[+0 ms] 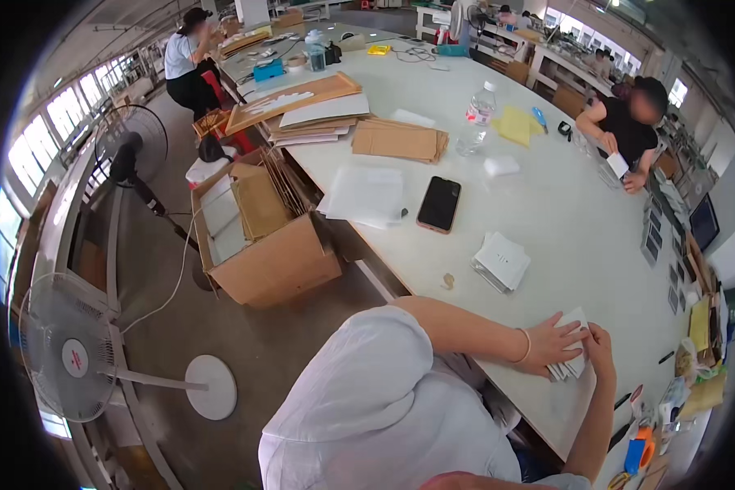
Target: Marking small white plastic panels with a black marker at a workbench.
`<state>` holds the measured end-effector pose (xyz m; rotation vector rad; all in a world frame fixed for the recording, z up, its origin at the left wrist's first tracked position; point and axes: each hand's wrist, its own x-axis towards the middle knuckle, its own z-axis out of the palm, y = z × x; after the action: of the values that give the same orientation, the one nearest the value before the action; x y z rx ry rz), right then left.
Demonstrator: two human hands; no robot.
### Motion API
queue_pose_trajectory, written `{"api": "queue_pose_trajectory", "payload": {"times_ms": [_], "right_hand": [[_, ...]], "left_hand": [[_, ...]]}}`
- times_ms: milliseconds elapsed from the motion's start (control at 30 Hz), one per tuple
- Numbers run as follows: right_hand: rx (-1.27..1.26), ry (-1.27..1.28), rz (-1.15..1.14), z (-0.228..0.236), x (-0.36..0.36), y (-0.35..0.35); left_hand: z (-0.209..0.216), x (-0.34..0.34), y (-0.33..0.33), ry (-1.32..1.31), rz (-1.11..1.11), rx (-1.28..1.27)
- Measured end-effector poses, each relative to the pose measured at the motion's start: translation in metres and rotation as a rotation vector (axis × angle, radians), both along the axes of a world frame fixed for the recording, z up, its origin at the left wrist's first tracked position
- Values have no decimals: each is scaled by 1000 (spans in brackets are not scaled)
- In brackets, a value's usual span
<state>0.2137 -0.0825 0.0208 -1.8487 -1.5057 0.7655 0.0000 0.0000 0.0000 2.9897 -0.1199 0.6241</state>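
A small stack of white cards (574,367) lies on the pale tabletop near its front edge. My left hand (552,343) rests flat across the stack with its fingers spread. At the stack's right edge, my right hand (601,351) pinches the cards between thumb and fingers; part of that grip is hidden. A second pile of white cards (501,261), slightly fanned, sits farther off to the left. Beyond that pile lies a dark-screened phone (439,204).
An open cardboard box (277,269) stands left of the table (367,269). Brown cardboard sheets (400,140), a clear bottle (475,118) and clear plastic bags (366,194) lie farther back. Tape and tools (641,449) are at right. A co-worker (628,131) handles a white item opposite.
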Motion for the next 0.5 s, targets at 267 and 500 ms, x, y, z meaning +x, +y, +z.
{"api": "queue_pose_trajectory", "payload": {"times_ms": [267, 500], "right_hand": [[117, 85, -182, -22, 32, 8], [47, 139, -273, -26, 34, 3]], "left_hand": [[10, 18, 19, -3, -56, -38], [-2, 41, 37, -178, 304, -845]]}}
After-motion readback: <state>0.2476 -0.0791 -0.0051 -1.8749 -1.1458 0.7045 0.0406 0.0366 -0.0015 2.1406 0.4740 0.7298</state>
